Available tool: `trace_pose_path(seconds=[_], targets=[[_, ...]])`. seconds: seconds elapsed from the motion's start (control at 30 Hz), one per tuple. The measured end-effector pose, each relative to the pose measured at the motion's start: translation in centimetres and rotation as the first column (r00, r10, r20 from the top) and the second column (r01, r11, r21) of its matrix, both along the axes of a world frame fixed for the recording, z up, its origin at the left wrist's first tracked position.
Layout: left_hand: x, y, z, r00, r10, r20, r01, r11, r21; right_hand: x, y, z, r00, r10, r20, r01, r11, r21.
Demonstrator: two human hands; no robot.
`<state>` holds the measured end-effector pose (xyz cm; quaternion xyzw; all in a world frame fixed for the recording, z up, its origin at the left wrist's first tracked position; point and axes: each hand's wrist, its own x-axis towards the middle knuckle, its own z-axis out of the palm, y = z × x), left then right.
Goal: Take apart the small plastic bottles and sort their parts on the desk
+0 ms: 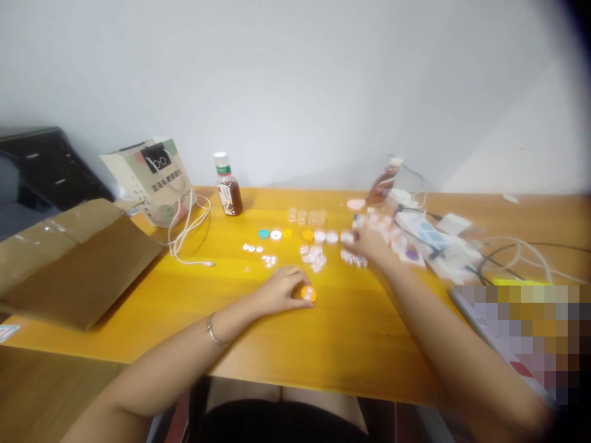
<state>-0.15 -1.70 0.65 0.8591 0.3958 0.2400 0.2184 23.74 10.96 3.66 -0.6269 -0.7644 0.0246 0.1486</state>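
Looking from the head view, the work seems to me only partway: one orange disc (309, 295) with pale pieces on it is at the left hand (284, 290), around the middle of the table (277, 347), while a row of discs (308, 235) lies nearer to the far edge. In front of this row, small white pieces (315, 256) lie in loose groups; behind it are clear cups (301, 216). These seem not yet used. The left grip is narrow, thumb and fingers curved around the orange disc. The right hand (370, 241) is at the row's right end, but blurred; I cannot tell its opening, or whether it holds something.
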Motion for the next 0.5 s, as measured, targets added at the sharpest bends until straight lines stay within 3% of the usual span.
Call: trace_pose_path(seconds=[0.1,0.3,0.4,0.5], targets=[[0.0,-0.1,0.1,1.000,0.000,-0.005,0.000,1.000,0.004,-0.4,0.5,0.0,0.998,0.007,0.065,-0.005,0.999,-0.038],[-0.1,-0.1,0.0,0.999,0.001,-0.037,0.000,1.000,0.027,-0.1,0.7,-0.2,0.999,0.013,0.029,-0.011,0.997,-0.072],[-0.1,0.0,-0.1,0.999,-0.001,-0.049,0.003,0.999,0.033,-0.3,-0.4,0.2,1.000,0.015,0.017,-0.015,1.000,0.022],[-0.1,0.0,-0.2,0.999,-0.002,-0.051,0.004,0.999,0.037,-1.2,-2.8,0.7,0.982,0.149,-0.115,-0.134,0.983,0.127]])
